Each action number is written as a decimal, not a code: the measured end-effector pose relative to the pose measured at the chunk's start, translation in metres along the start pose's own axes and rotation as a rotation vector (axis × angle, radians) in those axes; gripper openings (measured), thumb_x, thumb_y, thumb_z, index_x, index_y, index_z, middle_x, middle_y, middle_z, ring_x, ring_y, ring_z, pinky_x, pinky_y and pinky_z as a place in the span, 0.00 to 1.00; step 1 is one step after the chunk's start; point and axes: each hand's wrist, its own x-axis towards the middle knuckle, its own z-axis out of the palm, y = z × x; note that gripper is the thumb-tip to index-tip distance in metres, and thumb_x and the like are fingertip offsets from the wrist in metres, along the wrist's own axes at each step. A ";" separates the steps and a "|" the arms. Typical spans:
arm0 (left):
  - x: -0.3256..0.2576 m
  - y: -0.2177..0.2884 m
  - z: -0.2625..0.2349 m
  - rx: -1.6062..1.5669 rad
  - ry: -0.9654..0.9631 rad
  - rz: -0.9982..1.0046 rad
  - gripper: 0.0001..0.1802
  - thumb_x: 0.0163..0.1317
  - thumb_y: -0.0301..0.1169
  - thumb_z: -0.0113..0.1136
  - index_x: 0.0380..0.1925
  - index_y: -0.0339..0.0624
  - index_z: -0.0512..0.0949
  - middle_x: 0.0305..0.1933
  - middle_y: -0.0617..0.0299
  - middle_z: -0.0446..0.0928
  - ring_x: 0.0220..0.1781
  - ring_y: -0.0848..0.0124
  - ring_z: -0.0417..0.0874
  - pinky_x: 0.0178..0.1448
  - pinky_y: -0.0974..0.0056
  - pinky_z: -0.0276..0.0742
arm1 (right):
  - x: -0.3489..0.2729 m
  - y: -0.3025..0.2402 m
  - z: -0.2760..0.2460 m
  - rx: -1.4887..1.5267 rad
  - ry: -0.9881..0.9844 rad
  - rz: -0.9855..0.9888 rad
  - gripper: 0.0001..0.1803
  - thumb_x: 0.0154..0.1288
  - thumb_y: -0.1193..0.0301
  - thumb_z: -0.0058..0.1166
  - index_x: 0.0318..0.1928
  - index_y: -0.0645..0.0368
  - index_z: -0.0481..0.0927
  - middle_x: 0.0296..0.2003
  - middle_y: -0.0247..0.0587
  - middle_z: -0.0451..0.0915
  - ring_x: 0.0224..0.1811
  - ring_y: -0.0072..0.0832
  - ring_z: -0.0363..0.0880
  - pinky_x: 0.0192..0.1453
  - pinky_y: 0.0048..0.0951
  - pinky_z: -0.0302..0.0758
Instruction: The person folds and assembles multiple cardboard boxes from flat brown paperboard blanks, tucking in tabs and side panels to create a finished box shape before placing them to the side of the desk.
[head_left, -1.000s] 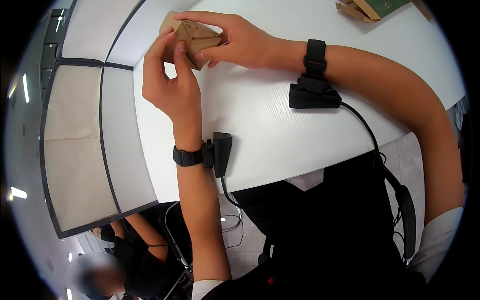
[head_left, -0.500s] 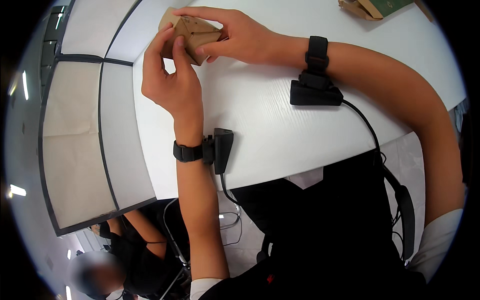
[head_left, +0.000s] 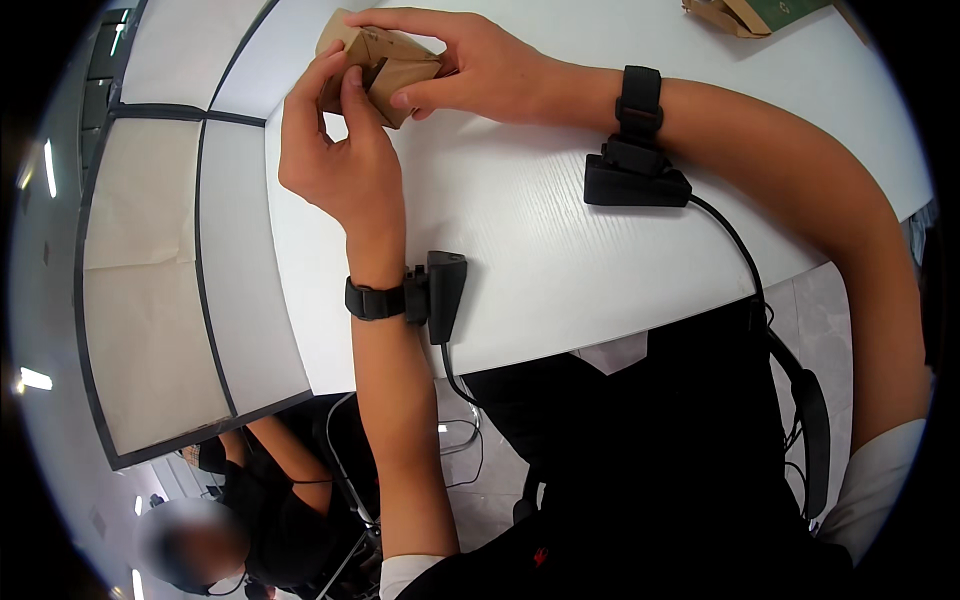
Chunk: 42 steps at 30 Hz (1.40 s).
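A small brown cardboard box (head_left: 400, 70) is held between both hands above the far left part of the white table (head_left: 520, 230). My left hand (head_left: 340, 150) grips its left and near side, the thumb pressed at a dark gap between the folded flaps. From the right, my right hand (head_left: 480, 70) closes round the other end, with fingers along the top and the thumb on the near edge. What lies inside the box cannot be seen.
Another open box, brown and green (head_left: 765, 15), lies at the far right. A partition (head_left: 150, 230) with beige panels borders the table's left side. Black devices (head_left: 445, 295) with cables are strapped to both wrists. Another person (head_left: 280, 520) sits beyond the partition at lower left.
My left thumb has shifted a little up and left on the box, and the gap between its flaps looks wider and darker. Both hands still hold it in nearly the same place.
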 end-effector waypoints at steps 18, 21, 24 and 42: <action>0.008 -0.009 -0.013 -0.049 -0.374 0.051 0.45 0.51 0.23 0.62 0.74 0.41 0.64 0.72 0.53 0.67 0.71 0.53 0.71 0.76 0.51 0.64 | 0.004 0.015 0.005 -0.333 0.108 -0.306 0.45 0.64 0.81 0.60 0.79 0.48 0.57 0.69 0.49 0.66 0.69 0.43 0.74 0.69 0.38 0.81; 0.005 -0.013 -0.015 0.063 -0.396 0.018 0.48 0.53 0.25 0.74 0.75 0.44 0.62 0.74 0.53 0.64 0.76 0.55 0.67 0.76 0.45 0.70 | 0.002 0.015 0.001 -0.372 0.086 -0.280 0.43 0.65 0.82 0.57 0.78 0.44 0.60 0.68 0.49 0.68 0.67 0.43 0.75 0.68 0.38 0.82; 0.007 -0.017 -0.019 0.080 -0.406 -0.015 0.46 0.52 0.27 0.79 0.71 0.44 0.66 0.73 0.53 0.66 0.74 0.57 0.70 0.71 0.47 0.77 | 0.004 0.010 0.000 -0.354 0.089 -0.206 0.40 0.65 0.81 0.55 0.77 0.43 0.64 0.67 0.49 0.70 0.65 0.42 0.77 0.65 0.39 0.84; 0.006 -0.012 -0.010 0.009 -0.342 0.049 0.46 0.55 0.24 0.76 0.74 0.41 0.64 0.74 0.52 0.68 0.74 0.57 0.72 0.75 0.49 0.74 | 0.003 -0.010 -0.009 -0.148 0.056 -0.131 0.50 0.62 0.84 0.57 0.82 0.56 0.48 0.69 0.59 0.64 0.73 0.47 0.66 0.74 0.39 0.70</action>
